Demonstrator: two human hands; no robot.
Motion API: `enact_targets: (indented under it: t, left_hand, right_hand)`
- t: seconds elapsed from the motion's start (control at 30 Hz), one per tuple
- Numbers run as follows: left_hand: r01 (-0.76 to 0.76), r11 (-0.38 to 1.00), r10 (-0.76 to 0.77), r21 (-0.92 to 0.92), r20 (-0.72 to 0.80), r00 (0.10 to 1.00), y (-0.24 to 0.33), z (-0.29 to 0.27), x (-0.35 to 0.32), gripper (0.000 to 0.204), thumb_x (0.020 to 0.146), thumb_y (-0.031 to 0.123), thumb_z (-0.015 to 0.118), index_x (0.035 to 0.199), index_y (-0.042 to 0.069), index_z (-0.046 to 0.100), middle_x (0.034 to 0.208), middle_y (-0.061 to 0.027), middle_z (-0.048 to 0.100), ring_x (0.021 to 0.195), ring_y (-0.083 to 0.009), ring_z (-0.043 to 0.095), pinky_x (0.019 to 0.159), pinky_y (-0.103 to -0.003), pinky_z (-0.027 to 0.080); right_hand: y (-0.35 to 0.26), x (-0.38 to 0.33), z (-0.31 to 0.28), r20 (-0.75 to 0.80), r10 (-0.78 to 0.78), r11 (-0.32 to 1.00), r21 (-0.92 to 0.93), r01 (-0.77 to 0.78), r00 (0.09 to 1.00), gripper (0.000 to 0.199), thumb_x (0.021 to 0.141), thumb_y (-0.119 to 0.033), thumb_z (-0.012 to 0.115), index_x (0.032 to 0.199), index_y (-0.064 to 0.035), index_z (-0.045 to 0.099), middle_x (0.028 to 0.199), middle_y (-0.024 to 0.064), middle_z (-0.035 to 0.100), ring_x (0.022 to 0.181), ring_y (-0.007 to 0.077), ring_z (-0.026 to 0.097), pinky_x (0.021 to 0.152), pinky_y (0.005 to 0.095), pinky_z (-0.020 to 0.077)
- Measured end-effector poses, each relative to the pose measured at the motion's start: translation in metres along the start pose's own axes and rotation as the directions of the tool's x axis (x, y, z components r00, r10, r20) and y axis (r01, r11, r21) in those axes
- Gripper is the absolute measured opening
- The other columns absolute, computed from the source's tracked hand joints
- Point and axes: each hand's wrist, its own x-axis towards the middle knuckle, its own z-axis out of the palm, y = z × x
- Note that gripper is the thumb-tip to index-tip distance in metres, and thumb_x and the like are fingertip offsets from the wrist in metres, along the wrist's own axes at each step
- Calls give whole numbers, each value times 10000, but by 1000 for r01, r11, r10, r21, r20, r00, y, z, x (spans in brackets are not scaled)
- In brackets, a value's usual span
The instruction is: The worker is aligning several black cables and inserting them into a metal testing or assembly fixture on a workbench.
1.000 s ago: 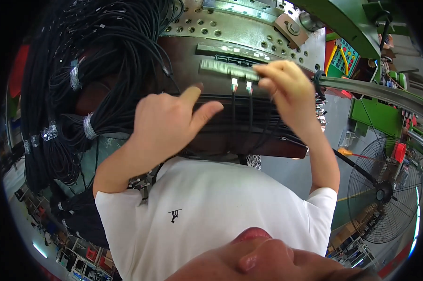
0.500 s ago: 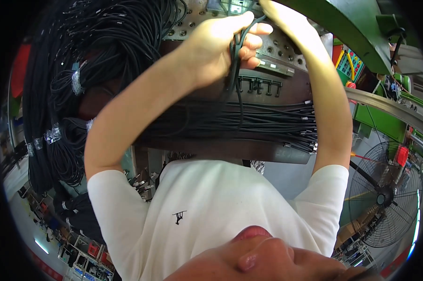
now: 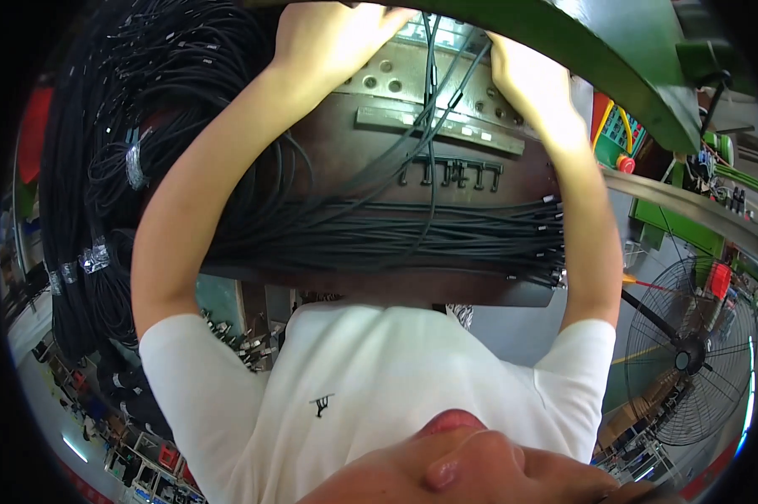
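Note:
Both of my hands reach up to the metal fixture [image 3: 387, 71] under the green machine arm. My left hand [image 3: 328, 38] is at the fixture's left, its fingers pointing right toward the black cables [image 3: 430, 67]; the fingertips are overexposed and cut off by the green edge. On the other side is my right hand [image 3: 526, 71], its fingers mostly hidden behind the same edge, with one cable running up to its inner side. Several black cables come down between the hands, cross over a metal bar [image 3: 370, 118] and bend left. Whether either hand grips them cannot be made out.
A row of black cables [image 3: 379, 231] lies across the brown table [image 3: 471, 286]. Thick cable bundles [image 3: 169, 76] fill the left side. Small black moulded pieces [image 3: 458, 172] sit below the bar. The green machine arm [image 3: 622, 59] curves overhead; a fan [image 3: 688, 361] stands at right.
My left hand has moved up and left to the fixture, and the cables that were in its fingers now hang between both hands. My right hand has shifted slightly lower.

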Motion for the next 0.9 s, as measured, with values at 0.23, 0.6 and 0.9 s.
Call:
enact_targets:
  t: [0.23, 0.6, 0.9]
  left_hand:
    - [91, 973, -5, -210, 378, 926, -52, 51, -15, 232, 934, 192, 484, 970, -9, 594, 934, -166, 620, 848, -274, 575, 766, -387, 476]
    - [-81, 953, 133, -292, 161, 978, -52, 43, -19, 273, 944, 201, 498, 1101, -10, 576, 1074, -136, 598, 982, -272, 541, 863, -363, 447]
    - [-243, 938, 253, 248, -7, 967, -62, 60, -31, 208, 893, 150, 555, 1019, -1, 623, 1047, -150, 609, 959, -286, 556, 808, -379, 457]
  right_hand:
    - [-1, 3, -2, -34, 20, 1000, 23, -19, 999, 167, 800, -251, 658, 907, -123, 667, 730, 94, 631, 659, 291, 623, 588, 391, 506]
    - [20, -7, 2, -51, 115, 953, 288, -96, 992, 285, 784, -291, 718, 928, -47, 692, 776, 118, 669, 688, 271, 641, 626, 369, 504]
    - [-2, 6, -17, -34, 277, 955, 121, -271, 960, 318, 728, -352, 767, 855, -72, 687, 678, 94, 643, 608, 274, 622, 560, 381, 494]
